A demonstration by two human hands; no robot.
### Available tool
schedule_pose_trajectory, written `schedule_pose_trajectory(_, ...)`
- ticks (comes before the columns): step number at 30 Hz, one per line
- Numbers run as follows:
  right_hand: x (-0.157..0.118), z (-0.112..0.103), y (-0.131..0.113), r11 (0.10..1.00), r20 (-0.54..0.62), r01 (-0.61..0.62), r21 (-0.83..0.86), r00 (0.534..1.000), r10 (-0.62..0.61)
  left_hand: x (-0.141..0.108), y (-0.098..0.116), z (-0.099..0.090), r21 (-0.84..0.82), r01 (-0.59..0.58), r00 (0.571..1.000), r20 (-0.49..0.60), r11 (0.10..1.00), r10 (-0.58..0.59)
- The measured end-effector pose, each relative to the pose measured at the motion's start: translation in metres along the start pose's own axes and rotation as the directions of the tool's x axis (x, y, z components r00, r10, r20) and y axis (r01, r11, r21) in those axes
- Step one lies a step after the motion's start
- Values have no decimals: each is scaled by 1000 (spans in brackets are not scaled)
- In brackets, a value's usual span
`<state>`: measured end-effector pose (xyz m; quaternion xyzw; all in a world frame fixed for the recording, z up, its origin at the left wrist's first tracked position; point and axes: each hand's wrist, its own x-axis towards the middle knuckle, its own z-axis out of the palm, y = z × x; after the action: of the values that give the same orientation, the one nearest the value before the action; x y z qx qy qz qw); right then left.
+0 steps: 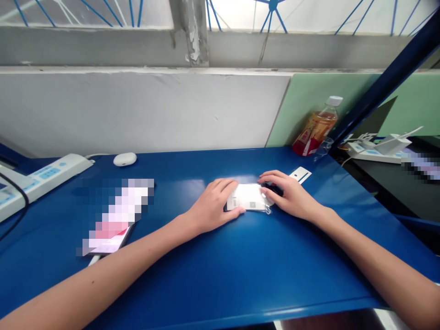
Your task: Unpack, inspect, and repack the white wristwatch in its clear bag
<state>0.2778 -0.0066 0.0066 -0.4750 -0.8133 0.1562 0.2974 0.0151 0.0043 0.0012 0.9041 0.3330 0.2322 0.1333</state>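
Observation:
A small flat white packet with printed marks and a clear plastic edge lies on the blue table. My left hand grips its left end, thumb at the near edge and fingers across the far side. At the right end, my right hand holds the packet between thumb and fingers, with something dark partly hidden beneath them. A white card with a dark stripe lies just beyond my right hand.
A pixelated phone with a cable lies at the left, near a white power strip and a white earbud case. A drink bottle leans at the back right beside a blue post.

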Motion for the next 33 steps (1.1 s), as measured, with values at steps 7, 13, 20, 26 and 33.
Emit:
schedule_pose_trajectory(7,-3,-11,0,979,212,164,-126,968,-135,2,-3,-7,-3,15,999,52,1000,-15)
schedule_pose_trajectory(13,-3,-8,-1,977,255,183,-107,955,-151,1,-5,-10,-2,-5,998,62,1000,5)
schedule_pose_trajectory(20,-4,-6,-4,979,191,183,-90,968,-163,-1,-6,-8,22,-38,998,45,999,37)
schedule_pose_trajectory(26,-5,-4,-7,976,170,183,-116,972,-162,-1,-5,-7,49,-40,997,73,998,37)
schedule_pose_trajectory(33,-5,-4,-10,973,158,200,-113,971,-181,-3,-7,-7,100,-38,994,109,994,27)
